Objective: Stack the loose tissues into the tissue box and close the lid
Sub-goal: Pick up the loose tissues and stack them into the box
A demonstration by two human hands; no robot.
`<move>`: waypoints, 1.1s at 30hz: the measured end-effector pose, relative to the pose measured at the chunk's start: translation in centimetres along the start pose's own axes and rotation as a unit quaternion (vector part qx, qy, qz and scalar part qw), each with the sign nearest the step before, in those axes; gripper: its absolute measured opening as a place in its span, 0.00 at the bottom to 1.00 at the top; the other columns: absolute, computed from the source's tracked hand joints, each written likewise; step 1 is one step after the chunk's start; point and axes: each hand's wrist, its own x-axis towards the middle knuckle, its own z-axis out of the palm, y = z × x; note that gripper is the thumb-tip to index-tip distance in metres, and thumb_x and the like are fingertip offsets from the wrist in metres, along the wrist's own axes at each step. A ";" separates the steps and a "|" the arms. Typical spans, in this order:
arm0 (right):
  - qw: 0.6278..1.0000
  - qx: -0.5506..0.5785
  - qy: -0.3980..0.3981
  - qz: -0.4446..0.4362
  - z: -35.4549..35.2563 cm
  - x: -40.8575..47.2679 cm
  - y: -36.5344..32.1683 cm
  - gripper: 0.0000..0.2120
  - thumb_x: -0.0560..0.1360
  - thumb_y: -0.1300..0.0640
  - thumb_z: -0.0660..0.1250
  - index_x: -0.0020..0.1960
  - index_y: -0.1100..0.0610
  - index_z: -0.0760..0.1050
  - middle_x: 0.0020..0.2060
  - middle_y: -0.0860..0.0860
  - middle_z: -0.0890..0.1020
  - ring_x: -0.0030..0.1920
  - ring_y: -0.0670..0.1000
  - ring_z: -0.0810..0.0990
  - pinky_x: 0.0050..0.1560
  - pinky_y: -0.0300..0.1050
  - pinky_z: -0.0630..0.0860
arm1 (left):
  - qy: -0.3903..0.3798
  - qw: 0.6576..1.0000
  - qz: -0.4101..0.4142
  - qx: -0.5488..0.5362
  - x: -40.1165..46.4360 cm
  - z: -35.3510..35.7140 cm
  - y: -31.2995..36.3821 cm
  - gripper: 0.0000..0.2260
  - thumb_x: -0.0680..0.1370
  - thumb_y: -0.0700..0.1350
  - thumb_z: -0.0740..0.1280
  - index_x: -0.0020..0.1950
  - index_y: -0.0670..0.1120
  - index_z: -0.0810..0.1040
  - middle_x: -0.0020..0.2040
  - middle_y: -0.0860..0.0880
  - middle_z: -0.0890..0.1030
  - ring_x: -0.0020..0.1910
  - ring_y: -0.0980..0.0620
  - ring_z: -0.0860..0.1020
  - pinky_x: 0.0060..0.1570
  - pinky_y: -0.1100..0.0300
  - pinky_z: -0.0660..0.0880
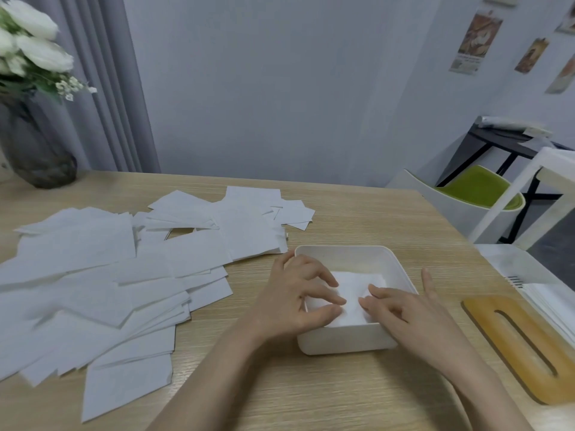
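Note:
A white open tissue box stands on the wooden table in front of me. White tissues lie flat inside it. My left hand reaches over the box's left wall, fingertips pressing down on the tissues. My right hand comes in over the right wall, and its straight fingers also press on the tissues. Many loose tissues lie spread over the left half of the table. The wooden lid with a long slot lies flat to the right of the box.
A dark vase with white flowers stands at the table's far left corner. A white tray with paper sits at the right edge behind the lid. A green chair and a dark side table stand beyond the table's right side.

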 end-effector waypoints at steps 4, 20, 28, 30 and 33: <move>1.000 -0.011 -0.015 0.003 -0.2 0.0 0.0 0.27 0.80 0.39 0.45 0.49 0.45 0.83 0.69 0.40 0.72 0.67 0.32 0.66 0.72 0.47 0.26 | 0.001 1.000 0.003 -0.004 -0.1 0.2 -0.2 0.12 0.73 0.59 0.66 0.48 0.58 0.86 0.52 0.59 0.80 0.58 0.62 0.71 0.70 0.55 0.49; 0.929 0.197 0.271 -0.157 -0.1 -2.4 -4.8 0.19 0.73 0.41 0.60 0.57 0.46 0.81 0.60 0.41 0.79 0.66 0.41 0.73 0.72 0.53 0.61 | 0.122 0.983 -0.110 -0.084 -4.8 -6.3 2.1 0.17 0.73 0.57 0.68 0.59 0.56 0.82 0.66 0.62 0.73 0.69 0.70 0.63 0.72 0.44 0.57; 0.889 0.230 0.246 -0.310 5.2 -1.9 -12.7 0.15 0.76 0.48 0.63 0.58 0.51 0.81 0.60 0.44 0.79 0.64 0.46 0.75 0.61 0.46 0.70 | 0.247 0.938 -0.242 0.036 -13.5 -12.3 -2.1 0.15 0.72 0.61 0.65 0.58 0.65 0.80 0.65 0.63 0.73 0.68 0.53 0.70 0.68 0.45 0.66; 0.892 0.242 0.219 -0.314 7.0 -1.2 -13.8 0.15 0.77 0.47 0.62 0.59 0.49 0.80 0.61 0.41 0.78 0.65 0.45 0.74 0.61 0.47 0.71 | 0.267 0.927 -0.256 0.055 -15.0 -13.4 -3.2 0.16 0.72 0.60 0.66 0.59 0.67 0.78 0.64 0.63 0.74 0.67 0.52 0.71 0.67 0.42 0.66; 0.906 0.250 0.165 -0.299 9.6 0.3 -14.9 0.16 0.76 0.47 0.62 0.62 0.45 0.78 0.62 0.40 0.77 0.67 0.43 0.71 0.60 0.53 0.74 | 0.298 0.914 -0.271 0.043 -16.6 -14.2 -4.6 0.16 0.72 0.60 0.66 0.59 0.66 0.78 0.63 0.62 0.75 0.67 0.55 0.72 0.67 0.40 0.66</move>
